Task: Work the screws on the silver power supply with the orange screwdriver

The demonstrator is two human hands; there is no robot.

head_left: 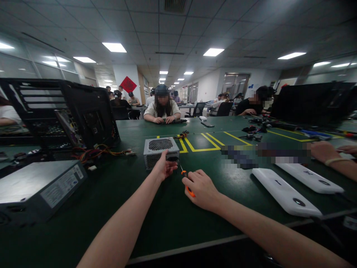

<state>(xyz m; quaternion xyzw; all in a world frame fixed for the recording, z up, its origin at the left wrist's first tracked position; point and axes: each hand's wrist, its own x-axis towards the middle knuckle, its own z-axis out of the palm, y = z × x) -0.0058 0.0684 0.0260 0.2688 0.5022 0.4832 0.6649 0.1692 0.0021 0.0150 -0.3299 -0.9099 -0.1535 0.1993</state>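
Observation:
A silver power supply unit point(161, 144) with perforated metal faces stands on the green table in front of me. My left hand point(164, 169) is at its near side, with the thumb up against the casing. The fingers of that hand point right, loosely bent and apart, below a dark part of the unit whose details are unclear. In my right hand point(202, 190) is a screwdriver point(191, 190) with an orange and black handle. Its thin shaft points up and left, with the tip close to the unit's lower right corner; whether it touches is too small to tell.
An open black computer case point(92, 111) stands at the left, with cables beside it. A second power supply point(58, 186) lies nearer. White numbered devices point(284, 191) lie at the right, near another person's hand point(323, 152). Yellow tape point(206, 150) marks the table. Someone sits opposite.

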